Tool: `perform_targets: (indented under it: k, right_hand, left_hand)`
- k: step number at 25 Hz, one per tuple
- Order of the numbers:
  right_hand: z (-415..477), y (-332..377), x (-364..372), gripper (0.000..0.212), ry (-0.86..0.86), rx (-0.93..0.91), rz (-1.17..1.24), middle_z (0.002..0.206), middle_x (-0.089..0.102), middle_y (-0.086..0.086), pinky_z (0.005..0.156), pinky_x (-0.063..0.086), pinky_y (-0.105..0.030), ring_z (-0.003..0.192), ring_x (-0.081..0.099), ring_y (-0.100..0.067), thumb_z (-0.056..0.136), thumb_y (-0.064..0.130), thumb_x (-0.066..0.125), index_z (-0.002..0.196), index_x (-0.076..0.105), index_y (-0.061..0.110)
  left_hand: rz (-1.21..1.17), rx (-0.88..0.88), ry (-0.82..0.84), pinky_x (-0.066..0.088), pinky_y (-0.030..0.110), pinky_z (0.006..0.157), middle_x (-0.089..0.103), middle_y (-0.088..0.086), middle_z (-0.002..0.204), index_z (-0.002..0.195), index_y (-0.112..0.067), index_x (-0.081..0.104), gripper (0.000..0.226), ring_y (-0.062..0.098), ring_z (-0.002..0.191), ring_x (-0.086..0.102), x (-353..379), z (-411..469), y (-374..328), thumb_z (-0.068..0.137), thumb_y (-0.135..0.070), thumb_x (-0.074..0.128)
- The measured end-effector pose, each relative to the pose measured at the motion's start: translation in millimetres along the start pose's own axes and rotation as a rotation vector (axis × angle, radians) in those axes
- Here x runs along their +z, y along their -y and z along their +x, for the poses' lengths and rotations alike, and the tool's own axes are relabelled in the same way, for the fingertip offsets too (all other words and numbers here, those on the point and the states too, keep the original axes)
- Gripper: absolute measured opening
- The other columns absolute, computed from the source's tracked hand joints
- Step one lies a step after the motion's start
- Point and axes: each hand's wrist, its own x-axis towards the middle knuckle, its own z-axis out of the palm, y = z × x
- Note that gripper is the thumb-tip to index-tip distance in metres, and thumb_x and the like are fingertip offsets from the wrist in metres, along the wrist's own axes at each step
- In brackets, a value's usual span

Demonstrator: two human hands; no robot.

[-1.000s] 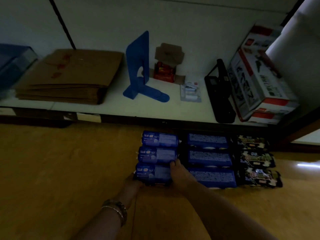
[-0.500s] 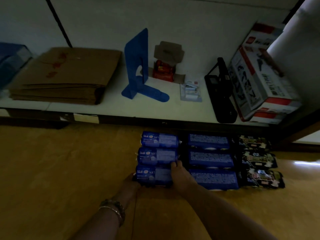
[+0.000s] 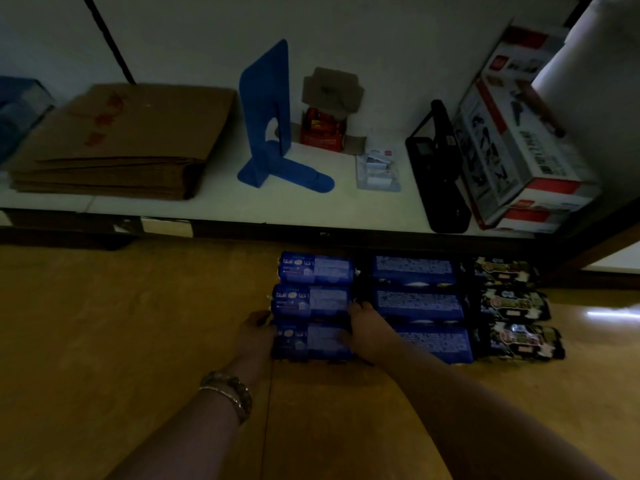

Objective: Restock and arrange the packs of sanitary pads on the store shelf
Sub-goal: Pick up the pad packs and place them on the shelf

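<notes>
Very dim scene; the print on every pack is too blurred to read. Nine packs lie on a wooden surface (image 3: 104, 323) at lower centre, in three columns of three: six blue packs (image 3: 415, 271) and three dark patterned packs (image 3: 512, 303) on the right. The left hand (image 3: 256, 336) and right hand (image 3: 369, 336) grip the front pack (image 3: 311, 341) of the left column by its ends, fingers curled on it. Above is a white shelf (image 3: 214, 206) with one blue bookend (image 3: 268, 116) and a blue object (image 3: 17, 109) cut off at the upper left.
</notes>
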Motion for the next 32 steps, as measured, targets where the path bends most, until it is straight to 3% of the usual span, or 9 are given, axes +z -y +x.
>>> perform_targets:
  k: [6,9,11,14,17,21,24,28,32]
  right_hand:
    - [-9,2,-11,0.041,-0.096,-0.011,0.070,0.137,0.036,-0.015,0.101,0.036,-0.030,0.119,0.044,-0.025,0.098,0.022,0.045,0.136,0.038,0.011]
    - [-22,6,-17,0.032,-0.138,-0.016,0.096,0.131,0.041,-0.011,0.095,0.038,-0.024,0.112,0.048,-0.020,0.098,0.021,0.045,0.128,0.047,0.011]
    - [-36,18,-34,0.017,-0.248,-0.026,0.168,0.119,0.049,-0.007,0.082,0.042,-0.017,0.094,0.050,-0.012,0.098,0.018,0.044,0.110,0.055,0.013]
    - [-69,61,-89,0.012,-0.481,-0.010,0.489,0.091,0.056,0.001,0.061,0.040,-0.005,0.070,0.047,0.001,0.096,0.015,0.048,0.090,0.058,0.013]
    - [-109,102,-140,0.017,-0.694,-0.069,0.860,0.083,0.060,0.011,0.067,0.044,-0.005,0.075,0.058,-0.002,0.092,0.011,0.055,0.083,0.058,0.025]
    - [-166,147,-202,0.023,-0.801,-0.090,1.224,0.070,0.066,0.012,0.070,0.050,-0.014,0.074,0.063,-0.006,0.089,0.003,0.056,0.077,0.063,0.022]
    - [-207,178,-251,0.024,-0.766,-0.120,1.295,0.070,0.066,0.011,0.072,0.052,-0.018,0.073,0.065,-0.010,0.090,0.000,0.053,0.079,0.063,0.018]
    - [-279,214,-317,0.026,-0.783,-0.122,1.246,0.069,0.067,0.012,0.065,0.049,-0.014,0.067,0.064,-0.004,0.089,-0.002,0.053,0.079,0.062,0.020]
    - [-360,247,-388,0.019,-0.884,-0.099,1.181,0.068,0.067,0.012,0.066,0.048,-0.014,0.067,0.061,-0.003,0.081,0.007,0.061,0.075,0.062,0.024]
  left_hand:
    - [0.345,0.279,-0.213,0.050,0.039,0.085,0.058,0.022,0.120,0.121,-0.003,0.056,0.032,0.035,0.102,0.057,12,8,-3,0.089,-0.002,0.052]
    - [0.373,0.409,-0.194,0.049,0.041,0.088,0.057,0.016,0.119,0.114,-0.005,0.059,0.027,0.032,0.103,0.057,27,-2,-14,0.088,-0.003,0.054]
    - [0.317,0.471,-0.117,0.046,0.032,0.088,0.054,0.007,0.118,0.113,-0.008,0.058,0.025,0.023,0.105,0.054,33,-27,-34,0.089,-0.002,0.054]
    - [0.214,0.545,0.004,0.043,0.021,0.085,0.051,0.000,0.116,0.103,-0.022,0.056,0.030,0.014,0.104,0.052,27,-81,-81,0.088,0.005,0.051]
    - [0.159,0.573,0.044,0.041,0.010,0.085,0.054,-0.017,0.102,0.091,-0.040,0.050,0.045,-0.002,0.093,0.054,2,-131,-135,0.088,0.005,0.050]
    - [0.172,0.643,0.080,0.037,-0.004,0.072,0.050,-0.022,0.100,0.090,-0.039,0.049,0.046,-0.023,0.087,0.050,-42,-208,-199,0.088,0.007,0.052]
    - [0.176,0.704,0.068,0.040,-0.001,0.072,0.054,-0.014,0.103,0.093,-0.035,0.052,0.044,-0.016,0.092,0.053,-70,-263,-235,0.083,0.008,0.055]
    - [0.148,0.640,0.049,0.043,0.002,0.070,0.061,-0.013,0.096,0.091,-0.034,0.055,0.048,-0.011,0.085,0.058,-95,-342,-292,0.081,0.013,0.056]
    - [0.006,0.576,0.070,0.046,0.014,0.062,0.068,-0.013,0.079,0.094,-0.032,0.060,0.031,0.010,0.070,0.061,-124,-426,-365,0.084,-0.003,0.059]
